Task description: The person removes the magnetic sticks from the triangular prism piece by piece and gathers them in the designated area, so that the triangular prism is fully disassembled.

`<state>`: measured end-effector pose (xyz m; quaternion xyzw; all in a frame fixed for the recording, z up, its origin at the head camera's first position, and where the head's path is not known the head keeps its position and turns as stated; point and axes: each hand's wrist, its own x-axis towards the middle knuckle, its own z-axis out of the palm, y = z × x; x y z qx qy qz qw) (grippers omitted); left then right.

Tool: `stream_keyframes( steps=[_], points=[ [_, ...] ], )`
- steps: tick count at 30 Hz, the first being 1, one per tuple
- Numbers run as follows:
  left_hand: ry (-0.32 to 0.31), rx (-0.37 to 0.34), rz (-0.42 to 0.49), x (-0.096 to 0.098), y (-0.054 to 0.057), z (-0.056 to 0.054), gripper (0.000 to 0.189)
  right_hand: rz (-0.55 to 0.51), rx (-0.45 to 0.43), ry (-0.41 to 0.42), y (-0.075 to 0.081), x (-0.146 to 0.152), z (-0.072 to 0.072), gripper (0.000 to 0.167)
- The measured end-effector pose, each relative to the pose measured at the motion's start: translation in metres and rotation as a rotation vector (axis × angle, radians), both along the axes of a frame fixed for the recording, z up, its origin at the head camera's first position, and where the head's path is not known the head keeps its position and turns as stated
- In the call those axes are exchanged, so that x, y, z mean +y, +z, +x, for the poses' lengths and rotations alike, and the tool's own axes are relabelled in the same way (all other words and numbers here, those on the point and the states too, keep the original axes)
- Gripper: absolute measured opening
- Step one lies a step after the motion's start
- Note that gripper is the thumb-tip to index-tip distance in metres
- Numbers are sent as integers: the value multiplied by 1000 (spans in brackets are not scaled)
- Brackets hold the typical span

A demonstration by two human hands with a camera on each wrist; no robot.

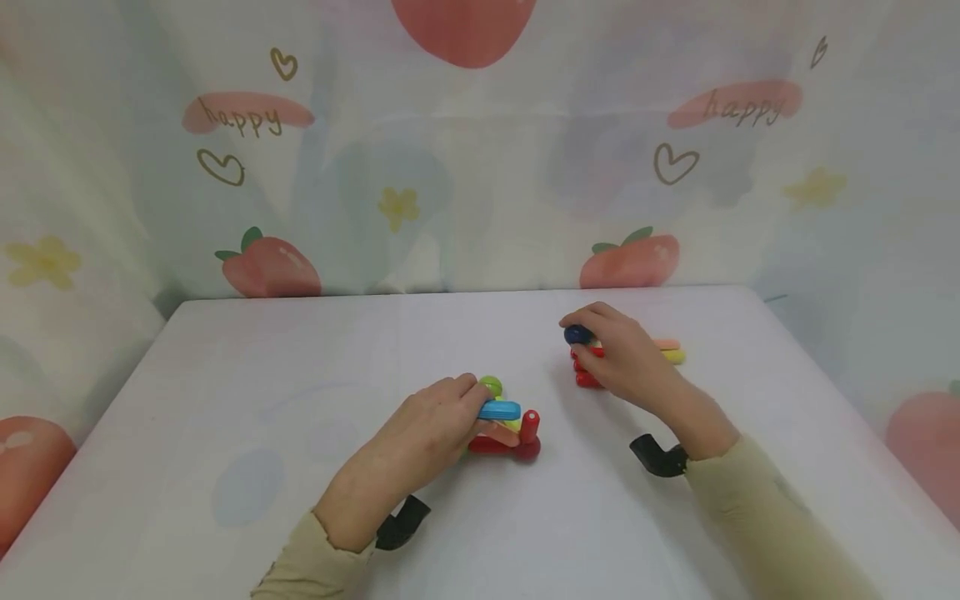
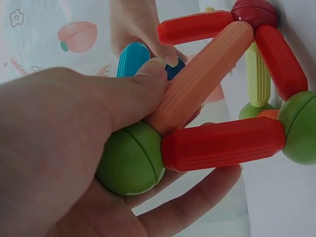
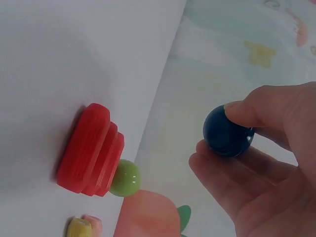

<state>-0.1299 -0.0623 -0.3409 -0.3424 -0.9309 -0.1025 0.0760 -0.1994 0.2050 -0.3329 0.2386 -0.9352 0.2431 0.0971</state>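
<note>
My left hand (image 1: 442, 417) holds a construction of plastic sticks and balls, low over the table. In the left wrist view, its thumb and fingers lie around a green ball (image 2: 131, 158) and an orange stick (image 2: 202, 74). A dark red ball (image 2: 254, 12) joins the orange stick and two red ones. A light blue stick (image 1: 500, 410) shows at the fingertips; how it joins the rest is hidden. Farther back on the right, my right hand (image 1: 626, 358) pinches a dark blue ball (image 3: 224, 131) between thumb and fingers, above several loose sticks.
Red sticks (image 3: 84, 148) lie side by side on the white table (image 1: 187, 375), near a light green ball (image 3: 126, 178). A yellow stick (image 1: 675, 357) and a pale orange stick (image 1: 667, 344) lie to their right. Patterned cloth (image 1: 487, 208) hangs behind the table.
</note>
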Motion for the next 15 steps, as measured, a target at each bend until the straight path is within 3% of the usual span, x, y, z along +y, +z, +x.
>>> stream_keyframes(
  steps=[10, 15],
  points=[
    [10, -27, -12, 0, 1, 1, 39, 155, -133, -72, -4, -7, -30, 32],
    [-16, -1, -9, 1, 2, 1, 43, 227, -188, -105, -7, -9, -42, 35]
  ],
)
